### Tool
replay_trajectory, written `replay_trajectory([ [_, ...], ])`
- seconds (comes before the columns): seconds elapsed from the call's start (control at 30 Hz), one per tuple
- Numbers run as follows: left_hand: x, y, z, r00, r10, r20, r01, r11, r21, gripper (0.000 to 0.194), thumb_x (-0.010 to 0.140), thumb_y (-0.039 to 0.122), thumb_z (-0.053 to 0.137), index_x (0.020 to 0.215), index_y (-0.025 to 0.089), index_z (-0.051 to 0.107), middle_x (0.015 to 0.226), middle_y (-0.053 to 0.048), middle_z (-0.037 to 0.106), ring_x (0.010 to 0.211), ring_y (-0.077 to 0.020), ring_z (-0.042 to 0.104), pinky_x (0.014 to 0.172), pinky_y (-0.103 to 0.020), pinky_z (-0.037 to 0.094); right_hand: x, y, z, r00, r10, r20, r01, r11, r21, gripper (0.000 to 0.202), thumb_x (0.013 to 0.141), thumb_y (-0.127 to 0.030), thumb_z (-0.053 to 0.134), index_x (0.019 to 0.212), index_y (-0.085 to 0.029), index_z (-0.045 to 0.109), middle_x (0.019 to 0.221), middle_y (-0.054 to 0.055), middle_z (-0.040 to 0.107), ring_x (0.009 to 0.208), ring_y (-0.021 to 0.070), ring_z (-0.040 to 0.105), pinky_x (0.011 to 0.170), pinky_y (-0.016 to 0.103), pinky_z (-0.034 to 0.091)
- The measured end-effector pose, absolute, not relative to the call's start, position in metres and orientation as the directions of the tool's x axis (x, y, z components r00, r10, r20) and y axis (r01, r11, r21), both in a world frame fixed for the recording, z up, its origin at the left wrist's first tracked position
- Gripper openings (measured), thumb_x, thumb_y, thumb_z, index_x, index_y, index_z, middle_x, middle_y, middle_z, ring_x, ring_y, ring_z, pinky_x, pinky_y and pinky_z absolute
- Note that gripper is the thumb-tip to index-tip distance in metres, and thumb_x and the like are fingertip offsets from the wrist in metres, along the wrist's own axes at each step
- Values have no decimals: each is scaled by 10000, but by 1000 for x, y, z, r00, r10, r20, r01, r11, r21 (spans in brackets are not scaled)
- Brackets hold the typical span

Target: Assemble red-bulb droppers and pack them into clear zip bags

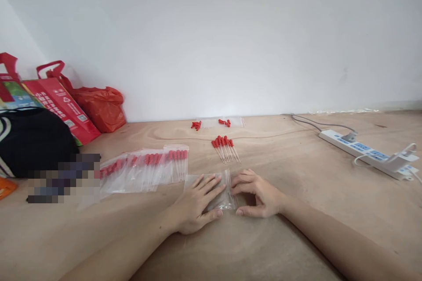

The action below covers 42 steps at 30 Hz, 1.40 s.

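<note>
My left hand (199, 204) lies flat with its fingers spread over a clear plastic bag (216, 202) on the wooden table. At the bag's right edge rests my right hand (255, 194), its fingers curved and the thumb apart from them, with nothing visible between them. Beyond the bag is a fanned group of red-capped clear droppers (226, 147). To the left, several clear bags holding red-capped droppers (165, 164) overlap in a row. What the bag under my left hand contains is hard to make out.
Loose red caps (196, 125) and clear bags (211, 122) lie near the wall. A white power strip (365, 151) with cables is at the right. Red bags (102, 107) and a black bag (36, 142) stand at the left, near a pixelated patch.
</note>
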<state>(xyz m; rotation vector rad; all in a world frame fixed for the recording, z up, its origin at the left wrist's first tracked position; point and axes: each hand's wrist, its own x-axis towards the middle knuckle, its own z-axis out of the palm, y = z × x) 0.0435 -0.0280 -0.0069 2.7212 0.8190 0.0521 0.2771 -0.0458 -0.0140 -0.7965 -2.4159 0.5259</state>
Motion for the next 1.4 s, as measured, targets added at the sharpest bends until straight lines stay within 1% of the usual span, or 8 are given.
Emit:
replay_trajectory([
  [0.47, 43, -29, -13, 786, 616, 53, 556, -742, 375, 606, 894, 346, 331, 1369, 191, -12, 1393, -100, 264, 1284, -223, 203, 1045, -469, 178, 275, -44, -19, -756, 582, 299, 385, 765, -516, 458, 688, -383, 615, 1093, -172, 581, 1082, 109, 588, 1061, 211, 493, 945, 379, 292],
  [0.6, 43, -29, -10, 774, 631, 58, 569, -731, 377, 586, 890, 345, 341, 1368, 188, 43, 1400, -109, 244, 1282, -231, 209, 1037, -461, 197, 276, -46, -17, -765, 605, 220, 465, 756, -462, 619, 664, -427, 635, 1229, -249, 455, 1354, 118, 339, 1204, 262, 344, 981, 468, 161],
  [0.7, 38, -27, -8, 767, 639, 47, 570, -714, 406, 571, 884, 361, 358, 1366, 214, 90, 1397, -97, 256, 1266, -235, 249, 1016, -446, 252, 281, -47, -14, -770, 605, 202, 470, 752, -462, 515, 677, -416, 633, 1165, -298, 517, 1406, 89, 231, 1227, 267, 309, 983, 486, 126],
  [0.9, 30, -22, -1, 780, 623, -56, 593, -709, 383, 485, 871, 395, 378, 1322, 250, 277, 1399, -55, 264, 1269, -227, 249, 1024, -435, 243, 295, -45, -12, -703, 679, 210, 431, 643, -633, 321, 689, -387, 631, 990, -277, 643, 1201, 71, 527, 1098, 230, 468, 968, 453, 227],
  [1.0, 30, -22, -1, 778, 624, -71, 604, -712, 358, 475, 871, 403, 374, 1312, 240, 309, 1401, -59, 258, 1277, -228, 231, 1032, -439, 224, 300, -37, -19, -567, 797, 210, 410, 493, -767, 279, 755, -401, 539, 912, -210, 670, 931, 56, 654, 865, 182, 586, 792, 332, 422],
  [1.13, 30, -23, -3, 783, 620, -42, 590, -722, 362, 456, 871, 408, 377, 1298, 255, 337, 1399, -52, 263, 1275, -239, 233, 1026, -450, 232, 300, -5, -32, -108, 977, 184, 579, 212, -788, 262, 742, -359, 536, 868, -156, 645, 716, 26, 650, 611, 134, 570, 581, 249, 444],
  [1.23, 29, -22, -6, 792, 611, -14, 573, -734, 364, 431, 874, 399, 377, 1283, 263, 361, 1399, -46, 266, 1270, -234, 245, 1020, -449, 245, 294, 29, -34, 169, 971, 168, 660, 15, -751, 222, 716, -279, 551, 880, -143, 612, 786, 43, 647, 670, 132, 577, 632, 243, 444],
  [1.4, 28, -23, -8, 800, 598, 56, 531, -749, 397, 385, 861, 358, 418, 1230, 249, 432, 1360, -58, 332, 1241, -229, 301, 1000, -422, 293, 279, 74, -27, 270, 956, 115, 677, -103, -729, 223, 635, -242, 619, 828, -134, 589, 743, 103, 633, 745, 214, 592, 602, 275, 436],
])
